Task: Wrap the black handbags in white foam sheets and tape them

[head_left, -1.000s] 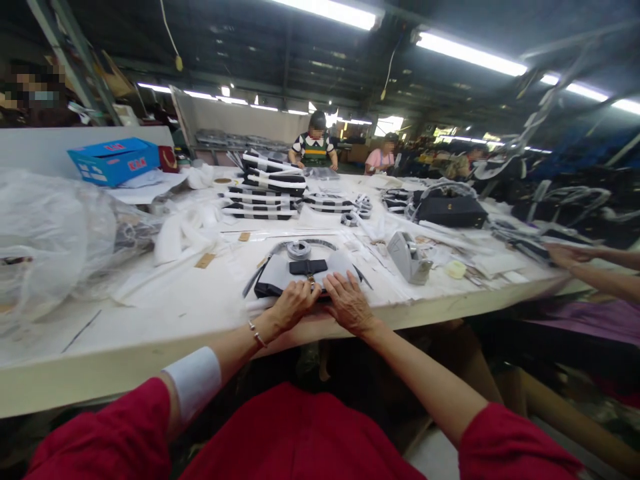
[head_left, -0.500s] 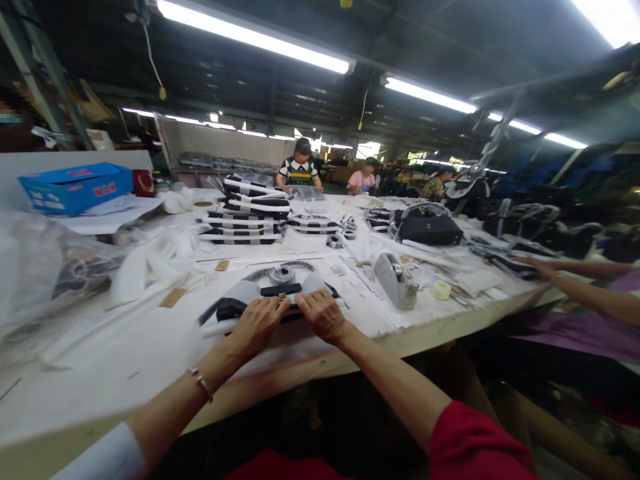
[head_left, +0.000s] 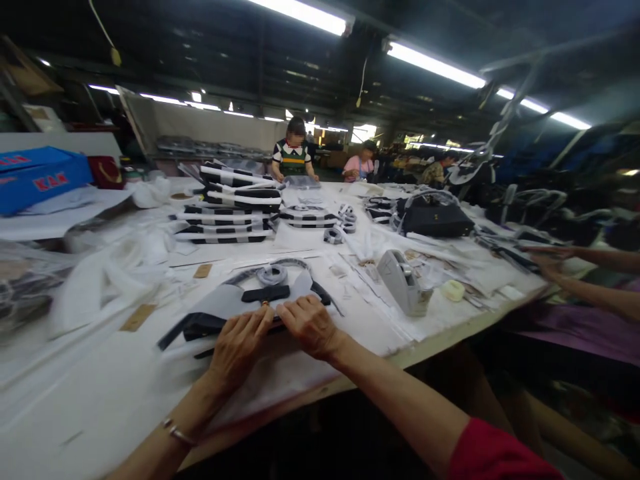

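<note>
Cluttered factory worktable: your left hand and right hand lie open, palms down, pinning the grey-black handbag flat, likely steadying it near the edge.

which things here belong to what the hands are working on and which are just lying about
In hand: left hand and right hand pressing on the grey and black bag; its black bow; the coiled strap at its far edge.
Lying about: tape dispenser, tape roll, stack of striped bags, black handbag, blue box.
</note>
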### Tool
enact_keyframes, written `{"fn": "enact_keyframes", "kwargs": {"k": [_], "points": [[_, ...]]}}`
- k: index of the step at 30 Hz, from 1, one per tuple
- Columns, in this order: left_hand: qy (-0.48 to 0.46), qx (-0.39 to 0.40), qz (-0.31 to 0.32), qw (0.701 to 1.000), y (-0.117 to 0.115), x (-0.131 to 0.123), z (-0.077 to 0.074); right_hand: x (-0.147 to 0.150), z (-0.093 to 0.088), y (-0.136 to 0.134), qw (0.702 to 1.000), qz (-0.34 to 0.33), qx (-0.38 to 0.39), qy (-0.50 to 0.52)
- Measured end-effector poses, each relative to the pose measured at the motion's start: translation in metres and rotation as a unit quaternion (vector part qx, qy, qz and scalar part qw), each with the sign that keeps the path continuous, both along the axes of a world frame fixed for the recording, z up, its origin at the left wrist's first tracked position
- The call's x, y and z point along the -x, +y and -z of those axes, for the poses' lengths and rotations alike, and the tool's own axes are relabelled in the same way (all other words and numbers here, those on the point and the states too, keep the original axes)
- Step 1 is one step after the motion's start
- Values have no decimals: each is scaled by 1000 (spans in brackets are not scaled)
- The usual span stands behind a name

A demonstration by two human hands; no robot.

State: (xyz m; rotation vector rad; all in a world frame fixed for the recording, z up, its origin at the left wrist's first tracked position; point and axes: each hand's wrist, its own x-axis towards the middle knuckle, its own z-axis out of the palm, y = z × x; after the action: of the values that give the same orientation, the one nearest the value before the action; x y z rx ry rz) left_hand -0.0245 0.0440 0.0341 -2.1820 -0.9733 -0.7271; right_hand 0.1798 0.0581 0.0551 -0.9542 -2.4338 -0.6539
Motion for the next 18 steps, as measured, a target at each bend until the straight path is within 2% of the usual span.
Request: {"fn": "enact_keyframes", "kwargs": {"k": [6, 11, 15, 18], "points": [[-25, 1, 29, 999, -3, 6, 10, -4, 13, -7, 999, -32, -7, 23], [-26, 8, 49, 998, -1, 9, 17, -2, 19, -17, 999, -1, 10, 35], [-51, 43, 57, 996, 1, 15, 27, -12, 16, -44, 997, 10, 18, 73], [-113, 89, 78, 986, 5, 19, 31, -36, 19, -77, 991, 1, 23, 135]]}}
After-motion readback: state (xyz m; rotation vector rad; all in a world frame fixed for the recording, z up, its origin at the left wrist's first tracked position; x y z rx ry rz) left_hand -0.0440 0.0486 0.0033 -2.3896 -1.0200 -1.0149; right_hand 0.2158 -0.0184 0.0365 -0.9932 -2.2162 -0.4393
